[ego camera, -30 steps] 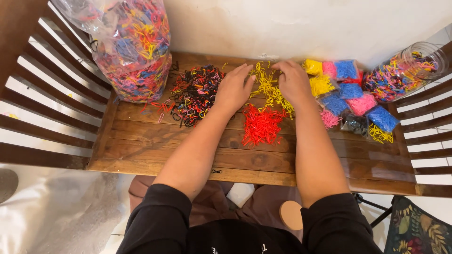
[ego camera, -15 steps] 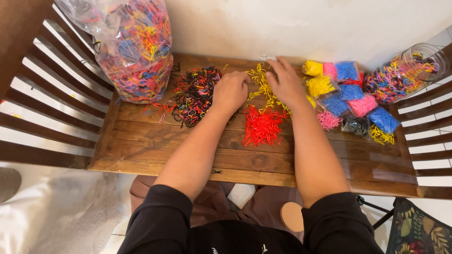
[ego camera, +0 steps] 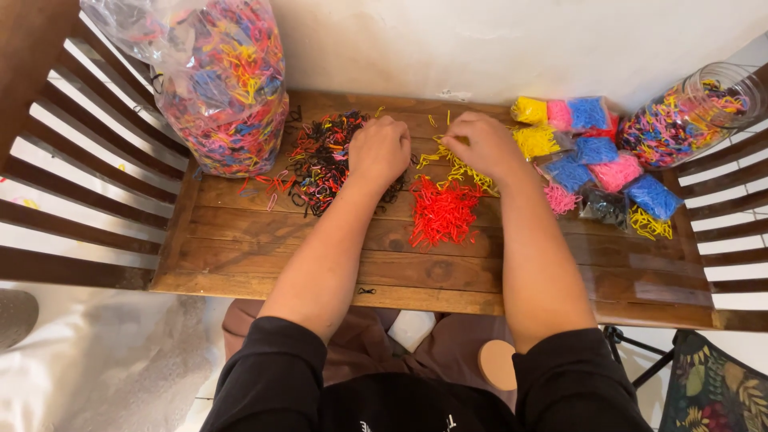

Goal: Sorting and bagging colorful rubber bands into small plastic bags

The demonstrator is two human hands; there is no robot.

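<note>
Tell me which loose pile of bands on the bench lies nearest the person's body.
The red pile: one solid colour, lying below both hands. The yellow pile sits farther back under the right hand, the dark mixed pile beside the left hand.

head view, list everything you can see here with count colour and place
wooden table: one, brown slats, centre
big plastic bag: one, clear, full of mixed-colour bands, back left
mixed pile: one, mostly black with red and pink, left of centre
yellow pile: one, back centre, between the hands
red pile: one, centre
small packets: several, yellow, pink, blue, one dark, right
loose yellow bands: one small clump, far right
jar: one, clear, on its side, mixed bands inside, back right
slatted chairs: two, brown, either side
left hand: curled, at the mixed pile's edge
right hand: curled, on the yellow pile
</note>
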